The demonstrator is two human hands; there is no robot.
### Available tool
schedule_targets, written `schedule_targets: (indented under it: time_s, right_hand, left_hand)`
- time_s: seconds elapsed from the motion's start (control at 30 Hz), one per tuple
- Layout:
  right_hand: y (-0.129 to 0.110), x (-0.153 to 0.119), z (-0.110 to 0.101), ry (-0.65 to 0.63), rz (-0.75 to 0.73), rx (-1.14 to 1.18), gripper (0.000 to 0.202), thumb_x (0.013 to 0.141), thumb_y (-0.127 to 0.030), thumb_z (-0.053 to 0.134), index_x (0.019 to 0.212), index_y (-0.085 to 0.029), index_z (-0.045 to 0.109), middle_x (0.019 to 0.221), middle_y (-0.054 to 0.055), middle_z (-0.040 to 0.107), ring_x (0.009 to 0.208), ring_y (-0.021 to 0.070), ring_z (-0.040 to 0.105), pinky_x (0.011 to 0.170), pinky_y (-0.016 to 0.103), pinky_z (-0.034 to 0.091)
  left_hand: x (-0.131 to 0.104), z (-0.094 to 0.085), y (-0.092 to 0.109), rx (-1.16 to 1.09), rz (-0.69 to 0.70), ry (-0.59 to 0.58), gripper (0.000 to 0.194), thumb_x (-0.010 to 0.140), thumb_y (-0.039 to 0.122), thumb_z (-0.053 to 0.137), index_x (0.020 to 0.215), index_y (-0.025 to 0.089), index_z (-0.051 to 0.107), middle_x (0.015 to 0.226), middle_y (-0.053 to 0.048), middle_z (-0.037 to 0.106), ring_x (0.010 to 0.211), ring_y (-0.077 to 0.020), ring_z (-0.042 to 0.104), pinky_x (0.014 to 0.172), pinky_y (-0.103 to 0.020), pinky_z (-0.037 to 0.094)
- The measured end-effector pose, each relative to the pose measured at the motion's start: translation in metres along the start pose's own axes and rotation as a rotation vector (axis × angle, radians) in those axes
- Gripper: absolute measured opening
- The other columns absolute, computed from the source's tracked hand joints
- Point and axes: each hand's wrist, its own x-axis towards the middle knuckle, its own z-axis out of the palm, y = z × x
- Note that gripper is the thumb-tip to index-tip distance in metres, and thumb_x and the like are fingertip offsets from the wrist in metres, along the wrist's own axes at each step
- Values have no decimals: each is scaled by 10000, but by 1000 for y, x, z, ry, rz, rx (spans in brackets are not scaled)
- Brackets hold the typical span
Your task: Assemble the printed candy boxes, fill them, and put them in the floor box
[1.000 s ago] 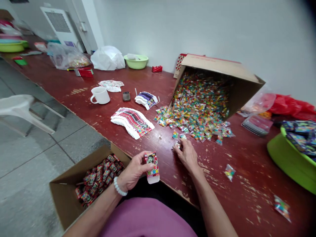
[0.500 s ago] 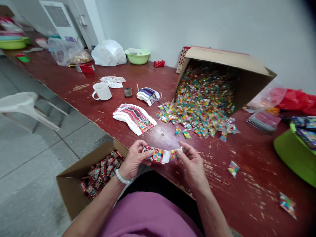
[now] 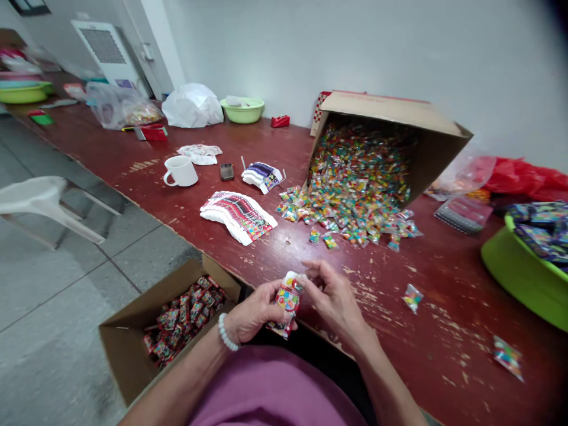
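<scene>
My left hand [image 3: 260,310] grips a small red printed candy box [image 3: 287,303], its open end tipped up and away from me. At that mouth a small candy packet [image 3: 294,284] shows, partly inside the box. The thumb of my right hand [image 3: 332,296] presses on the packet, with the fingers curled beside it. Beyond my hands lies a fanned stack of flat red-and-white candy boxes [image 3: 239,216]. Many clear packets of coloured candies [image 3: 350,207] spill from a tipped cardboard carton [image 3: 437,160] onto the red table [image 3: 355,361].
Below the table edge at left stands a cardboard box [image 3: 115,349] holding filled red candy boxes [image 3: 186,316]. A white mug [image 3: 183,171], a purple box stack [image 3: 261,176] and a green basin [image 3: 510,284] are on the table. Loose packets [image 3: 412,297] lie at right. A white stool [image 3: 39,198] stands left.
The candy box has turned from lying sideways to pointing up and away. The packet, held just outside the box before, is now partly in its mouth. Both hands have drawn closer together.
</scene>
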Motion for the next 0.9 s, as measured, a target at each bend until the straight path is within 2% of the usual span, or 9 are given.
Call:
schedule_targets:
  time_s: [0.1, 0.27, 0.33, 0.4, 0.53, 0.63, 0.73, 0.8, 0.9]
  right_hand:
    - [-3, -2, -7, -2, -25, -8, 168, 898, -279, 570, 1031, -223, 656, 874, 27, 728, 760, 190, 667, 692, 282, 484]
    - [-6, -4, -3, -91, -107, -70, 138, 913, -254, 561, 945, -224, 691, 828, 21, 728, 696, 176, 657, 656, 269, 474]
    - [-6, -5, 2, -143, -108, -8, 154, 920, -274, 568, 1015, -236, 683, 854, 18, 731, 712, 173, 657, 670, 268, 482]
    - [-3, -6, 6, -73, -65, 85, 248, 922, -290, 573, 1160, -241, 624, 907, 26, 726, 718, 169, 647, 671, 270, 491]
    - [5, -6, 3, 158, -71, 60, 252, 916, -307, 574, 1152, -232, 621, 948, 51, 659, 668, 152, 574, 612, 272, 477]
    - [5, -8, 2, 73, -181, -15, 184, 909, -288, 576, 1052, -246, 685, 1100, 80, 598, 898, 198, 607, 774, 318, 510]
    - [2, -11, 9, -43, -215, -20, 161, 897, -275, 597, 1020, -260, 699, 1181, 86, 557, 1081, 233, 573, 926, 363, 479]
    - [2, -14, 17, -21, -191, 17, 215, 881, -269, 620, 1092, -265, 663, 1223, 85, 535, 1023, 213, 584, 900, 352, 494]
    - [4, -17, 29, 135, -80, 135, 311, 854, -283, 657, 1157, -257, 592, 1226, 83, 524, 826, 158, 586, 744, 298, 531]
  left_hand:
    - [0, 1, 7, 82, 22, 12, 520, 623, 77, 613, 1126, 189, 550, 851, -9, 640, 629, -137, 666, 544, -201, 484]
    - [0, 9, 12, 220, 52, 46, 444, 629, 82, 558, 1059, 184, 523, 834, 5, 621, 583, -96, 602, 549, -202, 476]
    - [1, 12, 12, 271, 63, 70, 424, 635, 83, 542, 1046, 188, 524, 771, 24, 591, 556, -98, 583, 529, -206, 473]
    - [1, 13, 12, 281, 83, 84, 397, 643, 91, 544, 1028, 188, 523, 758, 24, 587, 537, -101, 578, 513, -213, 471]
    - [1, 11, 11, 187, 126, 101, 381, 671, 118, 540, 1046, 184, 524, 835, -10, 637, 530, -99, 590, 507, -214, 471]
    - [1, 11, 8, 77, 132, 126, 352, 716, 150, 571, 1066, 181, 552, 832, -15, 643, 562, -112, 598, 504, -215, 490]
    - [3, 11, 6, -103, 125, 183, 261, 833, 330, 603, 1050, 185, 593, 799, -17, 641, 566, -131, 604, 472, -229, 511]
    - [5, 10, 5, -230, 98, 225, 320, 865, 454, 580, 1010, 172, 621, 757, -24, 652, 520, -143, 608, 440, -248, 516]
    - [7, 8, 6, -362, 53, 263, 319, 861, 449, 592, 960, 151, 649, 723, -35, 676, 488, -155, 620, 428, -272, 537]
